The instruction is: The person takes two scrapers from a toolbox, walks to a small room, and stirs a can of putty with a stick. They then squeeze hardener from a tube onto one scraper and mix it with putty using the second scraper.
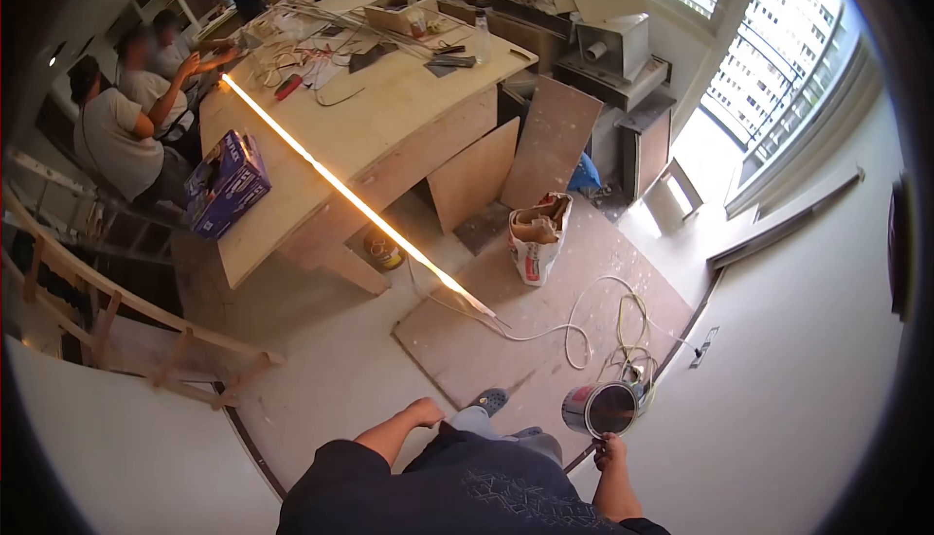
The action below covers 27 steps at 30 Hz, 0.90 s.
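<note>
My right hand (610,452) is closed on the rim of a metal can (578,409), which is tipped so its dark inside shows. My left hand (423,411) hangs in front of my left thigh with its fingers curled in, and nothing shows in it. Ahead of me a glowing LED strip (336,185) runs from the far side of the table down toward the floor, its lower end near a white cable (545,331). Beside the can, a coil of yellowish and white cord (632,326) lies on the floor board.
A large wooden table (389,136) carries tools, wires and a purple box (230,185). Seated people (126,136) are at its left side. A paper sack (538,238) stands on the stained board (467,350). A wooden ladder-like frame (146,331) is at left, a window (778,58) at right.
</note>
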Motion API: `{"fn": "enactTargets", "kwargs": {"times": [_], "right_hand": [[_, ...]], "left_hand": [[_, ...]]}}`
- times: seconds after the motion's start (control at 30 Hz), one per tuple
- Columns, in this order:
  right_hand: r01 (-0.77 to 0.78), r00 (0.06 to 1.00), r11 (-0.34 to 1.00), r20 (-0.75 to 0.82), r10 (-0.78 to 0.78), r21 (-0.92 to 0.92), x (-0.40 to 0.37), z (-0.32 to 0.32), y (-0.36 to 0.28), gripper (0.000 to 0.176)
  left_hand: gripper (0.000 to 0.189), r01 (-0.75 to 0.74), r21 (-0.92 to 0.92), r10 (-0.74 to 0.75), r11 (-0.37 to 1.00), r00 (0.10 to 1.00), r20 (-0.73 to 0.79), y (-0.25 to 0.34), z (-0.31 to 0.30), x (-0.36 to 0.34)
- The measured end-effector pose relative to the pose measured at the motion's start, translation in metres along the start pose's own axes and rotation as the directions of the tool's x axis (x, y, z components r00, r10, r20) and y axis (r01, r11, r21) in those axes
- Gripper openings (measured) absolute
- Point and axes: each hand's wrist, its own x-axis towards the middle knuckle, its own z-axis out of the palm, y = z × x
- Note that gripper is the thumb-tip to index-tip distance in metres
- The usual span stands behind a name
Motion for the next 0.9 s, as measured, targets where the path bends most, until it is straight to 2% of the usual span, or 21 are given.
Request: {"fn": "enactTargets", "kwargs": {"times": [0.1,0.17,0.2,0.3,0.4,0.5,0.6,0.67,0.73,0.77,0.8,0.87,0.9], "right_hand": [[0.012,0.997,0.999,0.078,-0.01,-0.031,-0.003,0.007,-0.012,0.005],[-0.003,0.99,0.997,0.142,0.015,-0.082,-0.001,0.009,-0.021,0.005],[-0.006,0.989,0.996,0.146,0.02,-0.09,0.002,0.01,-0.024,0.005],[-0.01,0.988,0.992,0.149,0.028,-0.123,0.0,0.007,-0.025,0.006],[0.001,0.984,0.986,0.173,0.028,-0.164,-0.007,-0.003,-0.028,0.006],[-0.073,0.966,0.984,0.235,0.111,-0.165,-0.001,-0.023,-0.024,0.006],[0.041,0.97,0.99,0.242,-0.008,-0.133,0.005,-0.037,-0.015,0.005],[0.187,0.936,0.972,0.325,-0.133,-0.141,0.006,-0.039,-0.018,0.005],[0.321,0.885,0.935,0.401,-0.239,-0.152,0.004,-0.036,-0.026,0.005],[0.375,0.86,0.914,0.426,-0.28,-0.157,0.003,-0.043,-0.025,0.005],[0.42,0.84,0.893,0.441,-0.315,-0.162,0.001,-0.057,-0.019,0.005],[0.298,0.906,0.943,0.354,-0.231,-0.147,0.024,-0.073,-0.01,0.005],[0.132,0.961,0.986,0.256,-0.102,-0.1,0.039,-0.069,-0.011,0.005]], "left_hand": [[0.045,0.194,-0.138,-0.19,0.971,0.981,0.042,0.001,-0.01,-0.018],[0.042,0.038,0.173,-0.02,0.984,0.995,-0.103,-0.05,0.028,0.011],[0.041,-0.022,0.334,0.079,0.942,0.984,-0.158,-0.065,0.039,0.022],[0.038,0.133,0.187,-0.093,0.973,0.973,-0.21,-0.048,0.033,-0.011],[0.036,0.108,0.299,-0.093,0.948,0.994,-0.064,-0.033,0.026,-0.019],[0.034,0.128,0.175,-0.097,0.976,0.98,-0.174,-0.001,0.017,-0.032],[0.035,0.037,-0.119,-0.069,0.992,0.957,-0.282,0.043,-0.006,-0.057],[0.031,-0.177,-0.185,0.054,0.967,0.847,-0.529,0.042,0.004,-0.032],[0.023,-0.316,-0.543,-0.021,0.778,0.851,-0.525,0.09,-0.019,-0.06],[0.019,-0.376,-0.605,0.028,0.702,0.863,-0.504,0.11,-0.03,-0.07],[0.023,-0.453,-0.673,0.124,0.584,0.87,-0.478,0.129,-0.037,-0.08],[0.021,-0.473,-0.646,0.231,0.599,0.875,-0.426,0.194,-0.07,-0.146],[0.021,-0.475,-0.648,0.273,0.595,0.878,-0.393,0.221,-0.083,-0.176]]}}
